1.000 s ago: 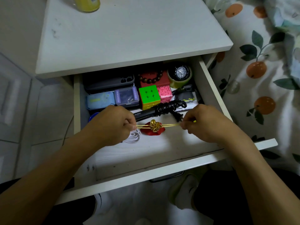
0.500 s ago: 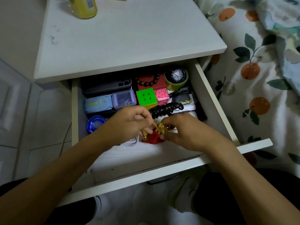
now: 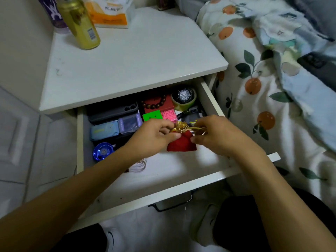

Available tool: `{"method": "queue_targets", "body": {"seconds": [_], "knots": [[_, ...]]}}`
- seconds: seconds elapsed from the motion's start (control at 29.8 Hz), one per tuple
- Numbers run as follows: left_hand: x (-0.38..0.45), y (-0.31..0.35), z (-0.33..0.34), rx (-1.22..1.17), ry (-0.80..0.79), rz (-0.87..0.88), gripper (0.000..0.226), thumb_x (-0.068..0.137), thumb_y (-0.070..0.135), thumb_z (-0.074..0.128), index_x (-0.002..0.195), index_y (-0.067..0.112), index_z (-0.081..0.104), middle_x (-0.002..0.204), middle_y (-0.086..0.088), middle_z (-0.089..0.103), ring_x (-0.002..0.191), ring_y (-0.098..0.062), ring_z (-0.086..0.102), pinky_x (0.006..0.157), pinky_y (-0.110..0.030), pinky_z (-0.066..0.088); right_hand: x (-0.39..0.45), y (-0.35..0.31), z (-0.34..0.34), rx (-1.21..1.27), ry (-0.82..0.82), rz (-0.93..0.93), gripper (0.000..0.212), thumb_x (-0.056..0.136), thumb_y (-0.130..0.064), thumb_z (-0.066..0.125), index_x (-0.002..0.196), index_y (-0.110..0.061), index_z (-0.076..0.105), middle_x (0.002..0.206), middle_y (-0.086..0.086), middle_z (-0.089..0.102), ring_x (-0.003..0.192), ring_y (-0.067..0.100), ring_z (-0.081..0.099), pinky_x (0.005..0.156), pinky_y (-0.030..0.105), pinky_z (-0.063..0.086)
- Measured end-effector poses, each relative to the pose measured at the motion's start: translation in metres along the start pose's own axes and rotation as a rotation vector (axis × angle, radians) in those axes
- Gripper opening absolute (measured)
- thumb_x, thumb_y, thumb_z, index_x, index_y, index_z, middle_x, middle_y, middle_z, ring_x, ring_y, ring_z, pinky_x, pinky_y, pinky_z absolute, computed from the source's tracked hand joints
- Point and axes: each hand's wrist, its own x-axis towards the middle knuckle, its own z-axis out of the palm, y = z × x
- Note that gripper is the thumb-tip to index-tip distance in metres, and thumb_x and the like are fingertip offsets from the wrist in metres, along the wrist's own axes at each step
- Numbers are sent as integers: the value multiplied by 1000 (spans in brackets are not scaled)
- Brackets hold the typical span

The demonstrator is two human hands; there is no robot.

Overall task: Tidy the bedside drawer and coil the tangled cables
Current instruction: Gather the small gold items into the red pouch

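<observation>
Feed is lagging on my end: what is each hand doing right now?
Left hand: fingers pinched on the neck of the red pouch.
Right hand: fingers closed on the pouch's gold drawstring.

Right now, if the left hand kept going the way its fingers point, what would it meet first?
Its fingers point right, toward the right hand. The left hand already pinches the red pouch at its gold tie, so it would probably meet the right hand's fingertips, though depth is unclear.

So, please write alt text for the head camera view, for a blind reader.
Two bare hands, left hand and right hand, hold a small red pouch by its gold drawstring over an open white bedside drawer filled with small items.
</observation>
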Motion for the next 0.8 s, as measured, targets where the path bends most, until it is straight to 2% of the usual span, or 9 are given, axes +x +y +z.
{"method": "queue_targets", "body": {"seconds": [0.07,0.27,0.37,0.44,0.5,0.57,0.67,0.74,0.8], "knots": [[21,3,6,-75,80,-89,14,91,22,69,85,12,62,69,-1,60,57,-8,57,50,-20,45,-2,14,-11,-61,34,96,17,86,-25,67,100,-14,65,99,11,65,89,28,60,73,35,50],[87,21,25,-222,140,-243,12,89,21,72,81,17,64,79,-10,69,58,-8,68,55,-24,57,-11,29,-20,-63,24,153,28,87,-11,55,113,-16,63,107,12,64,94,31,61,74,36,52],[103,26,36,183,153,-243,19,85,30,76,87,14,67,83,-9,71,71,-19,69,68,-31,58,-12,34,-23,-86,-7,159,26,86,-8,57,111,-12,64,104,12,64,90,30,61,76,39,56],[93,27,36,517,279,-92,23,82,37,77,94,19,68,88,0,68,81,-17,64,75,-31,53,-12,36,-24,-80,-16,169,25,88,-8,57,111,-12,65,104,12,64,89,29,62,78,40,57],[74,29,35,539,298,129,14,81,35,76,85,26,67,83,7,66,77,-11,62,71,-31,52,-11,35,-24,-79,-19,165,24,89,-7,55,110,-11,65,105,11,65,88,27,62,80,39,57],[60,32,35,338,33,110,10,85,33,73,78,26,69,72,9,69,67,-5,65,65,-28,56,-10,37,-25,-62,-13,167,24,89,-6,53,109,-11,65,104,10,64,85,25,61,77,37,56],[40,31,48,100,-510,-244,17,98,28,59,100,16,72,90,-2,76,77,-11,67,77,-34,57,-10,36,-26,-50,-29,180,27,90,-8,52,112,-10,65,109,11,64,91,26,61,78,36,54],[29,24,61,96,-651,-357,26,102,27,51,118,11,65,111,-18,69,90,-20,59,85,-37,52,-12,34,-26,-42,-36,181,26,91,-9,53,113,-11,66,111,11,65,94,27,61,79,35,54],[19,20,72,28,-696,-393,29,104,25,47,125,10,61,113,-20,65,94,-23,56,83,-36,47,-15,33,-25,-32,-30,180,25,91,-8,54,111,-12,67,110,10,65,94,26,62,79,34,53]]}}
